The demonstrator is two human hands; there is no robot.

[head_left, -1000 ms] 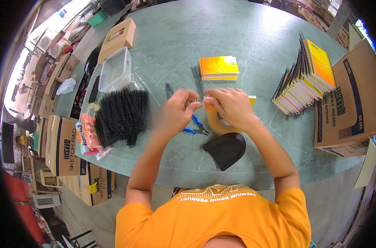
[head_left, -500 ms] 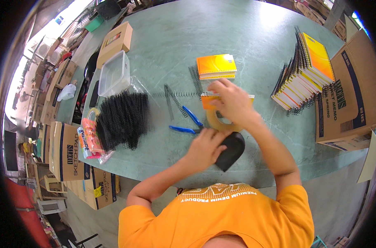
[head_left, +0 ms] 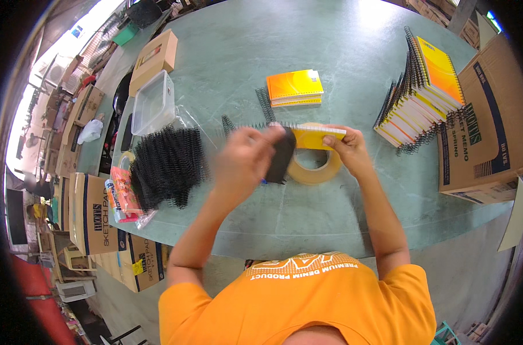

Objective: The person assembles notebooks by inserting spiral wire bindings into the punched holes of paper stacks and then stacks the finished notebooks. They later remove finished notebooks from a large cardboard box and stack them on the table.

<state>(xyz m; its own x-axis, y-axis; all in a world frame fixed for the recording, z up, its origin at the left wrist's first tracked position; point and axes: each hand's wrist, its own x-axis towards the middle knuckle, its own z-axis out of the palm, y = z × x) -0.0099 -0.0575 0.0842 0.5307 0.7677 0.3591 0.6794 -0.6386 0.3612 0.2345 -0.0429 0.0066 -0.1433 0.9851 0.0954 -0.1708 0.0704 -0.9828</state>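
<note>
My right hand point(head_left: 352, 150) pinches the right end of a small yellow notebook point(head_left: 313, 140), thumb on its face. A dark wire coil point(head_left: 300, 126) runs along the notebook's upper edge. At the notebook's left end, my left hand point(head_left: 243, 164) is blurred by motion, its fingers closed on the top of a flat black rounded pad point(head_left: 281, 158). Below the notebook lies a roll of clear tape point(head_left: 314, 175). Only a bit of blue plier handle point(head_left: 264, 181) shows beside the pad; the rest is hidden. Loose coils point(head_left: 264, 104) lie just beyond my left hand.
Orange-yellow notebooks point(head_left: 295, 86) are stacked ahead. A pile of black coils point(head_left: 166, 167) lies left, near a clear plastic box point(head_left: 154, 103). Several coil-bound notebooks point(head_left: 422, 95) lean together at right beside a cardboard carton point(head_left: 485, 126). Colourful packets point(head_left: 123, 195) sit at the left edge.
My right hand has moved right and toward me, now gripping the notebook's right end. My left hand and the black pad have moved up and left to the notebook's left end, covering most of the pliers.
</note>
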